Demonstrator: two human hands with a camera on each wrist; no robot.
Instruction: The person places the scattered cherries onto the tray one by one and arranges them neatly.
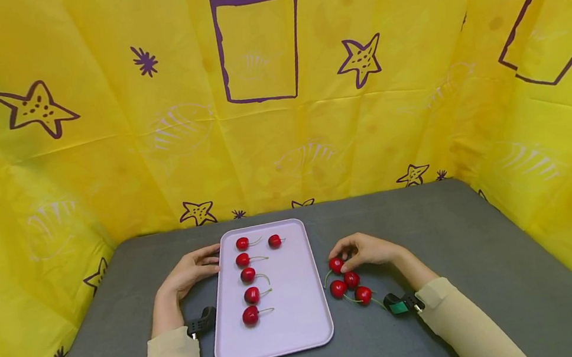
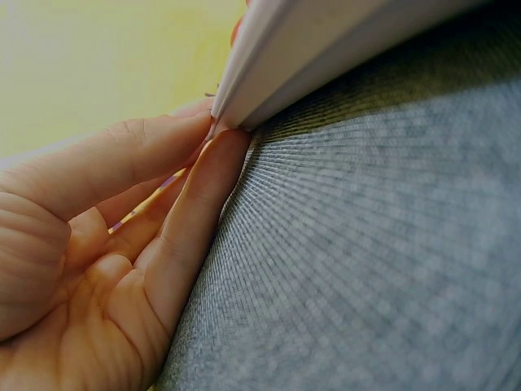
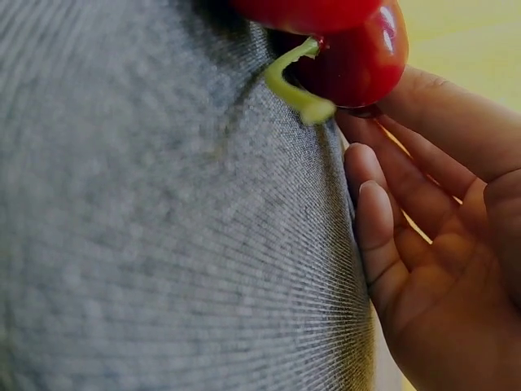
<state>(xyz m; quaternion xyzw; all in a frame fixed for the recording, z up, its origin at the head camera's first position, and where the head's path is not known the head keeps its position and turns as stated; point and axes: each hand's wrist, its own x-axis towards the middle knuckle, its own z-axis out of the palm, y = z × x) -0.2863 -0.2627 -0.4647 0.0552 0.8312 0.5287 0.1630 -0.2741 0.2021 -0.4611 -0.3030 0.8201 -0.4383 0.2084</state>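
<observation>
A pale lilac tray point(image 1: 298, 320) carries several red cherries with stems. Most stand in a column along its left side, such as the lowest cherry point(image 1: 250, 315); a single cherry point(image 1: 274, 241) lies at the upper right of that column. My left hand point(image 1: 195, 270) holds the tray's left rim, which sits between thumb and fingers in the left wrist view. Right of the tray, my right hand point(image 1: 361, 251) pinches a cherry point(image 1: 336, 264) between thumb and fingers, low over the table. Its green stem points down-left. Other loose cherries lie just below, including one cherry point(image 1: 363, 295) nearest the wrist.
The grey cloth-covered table point(image 1: 430, 220) runs up to a yellow patterned curtain point(image 1: 271, 144) at the back and sides. A dark wrist strap point(image 1: 400, 304) with a green patch is on the right wrist, and a black one point(image 1: 204, 321) on the left.
</observation>
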